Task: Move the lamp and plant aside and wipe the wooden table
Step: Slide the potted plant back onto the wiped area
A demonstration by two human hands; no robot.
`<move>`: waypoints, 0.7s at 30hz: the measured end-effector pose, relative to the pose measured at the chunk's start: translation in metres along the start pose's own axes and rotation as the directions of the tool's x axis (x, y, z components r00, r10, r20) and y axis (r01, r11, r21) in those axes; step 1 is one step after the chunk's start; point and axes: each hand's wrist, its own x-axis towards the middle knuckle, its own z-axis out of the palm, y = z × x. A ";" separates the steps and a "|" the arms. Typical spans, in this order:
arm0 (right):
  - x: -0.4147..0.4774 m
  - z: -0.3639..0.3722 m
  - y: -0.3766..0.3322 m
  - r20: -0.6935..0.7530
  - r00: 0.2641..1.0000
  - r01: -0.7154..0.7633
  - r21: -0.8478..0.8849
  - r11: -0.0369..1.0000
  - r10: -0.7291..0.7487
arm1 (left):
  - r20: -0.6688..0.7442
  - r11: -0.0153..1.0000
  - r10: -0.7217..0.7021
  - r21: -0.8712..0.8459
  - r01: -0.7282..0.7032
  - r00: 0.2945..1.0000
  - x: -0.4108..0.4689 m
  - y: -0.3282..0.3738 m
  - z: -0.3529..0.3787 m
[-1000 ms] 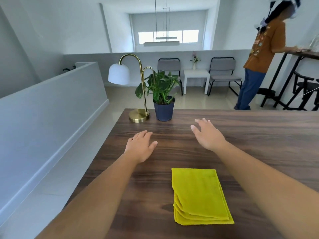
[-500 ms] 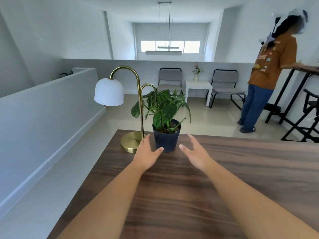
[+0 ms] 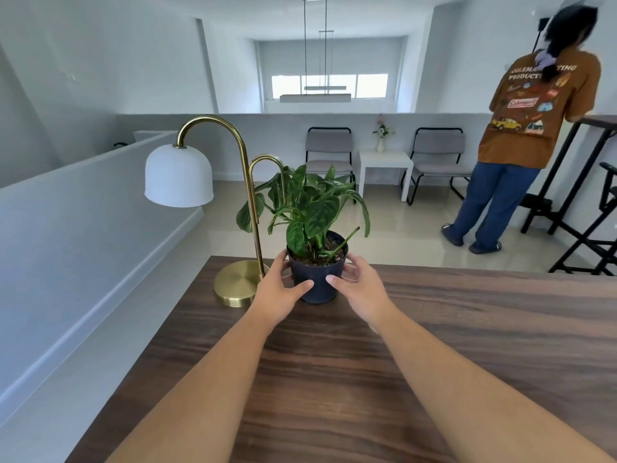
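Observation:
A green leafy plant point(image 3: 310, 212) in a dark blue pot point(image 3: 315, 279) stands near the far left corner of the dark wooden table point(image 3: 467, 345). My left hand point(image 3: 280, 292) grips the pot's left side and my right hand point(image 3: 359, 289) grips its right side, thumbs across the front. The pot still rests on the table. Just left of it stands a brass lamp point(image 3: 248, 208) with a round base point(image 3: 235, 287) and a white dome shade point(image 3: 178, 177). The yellow cloth is out of view.
The table's left edge drops to a grey floor beside a low white wall point(image 3: 83, 228). Beyond the far edge a person in an orange shirt point(image 3: 521, 128) stands at a tall black table. Two chairs and a small white side table point(image 3: 385, 168) line the back wall.
My view has moved forward and up, so the yellow cloth left the frame. Both hands reached ahead and closed round the plant pot from either side.

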 end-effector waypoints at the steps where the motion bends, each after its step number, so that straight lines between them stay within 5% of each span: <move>1: -0.002 -0.002 0.000 -0.018 1.000 0.002 -0.004 1.000 -0.003 | 0.004 1.000 0.002 0.001 -0.003 1.000 -0.001 0.001 0.002; 21: -0.159 -0.169 -0.007 -0.275 0.958 0.053 -0.114 0.992 -0.083 | 0.216 0.981 0.196 -0.048 -0.190 0.957 -0.104 0.068 0.155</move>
